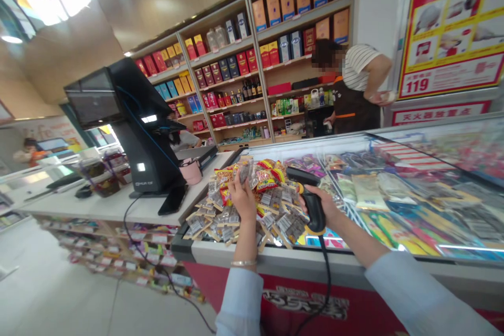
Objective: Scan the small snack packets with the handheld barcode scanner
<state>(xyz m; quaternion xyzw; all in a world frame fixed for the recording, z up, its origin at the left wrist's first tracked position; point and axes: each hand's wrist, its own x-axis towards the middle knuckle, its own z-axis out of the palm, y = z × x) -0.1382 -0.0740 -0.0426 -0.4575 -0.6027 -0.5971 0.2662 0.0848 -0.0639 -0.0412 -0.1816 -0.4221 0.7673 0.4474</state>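
Note:
My right hand (323, 205) is wrapped round a black and yellow barcode scanner (314, 207), whose head points left over a heap of snack packets. The cord hangs from its handle down the freezer's front. My left hand (243, 197) grips a small dark snack packet (245, 170) above the heap. Around and beneath the hands lie clear packets (289, 226) with dark contents and several red-and-yellow snack bags (266, 176). The heap sits on the left end of the freezer top.
A glass-topped chest freezer (394, 189) with packaged goods stretches right. On the counter (118, 210) at left stand a black checkout terminal (137, 131), a pink cup (191, 172) and a phone-like black slab (174, 200). A co-worker (360, 89) stands behind, before shelves (252, 47) of boxes.

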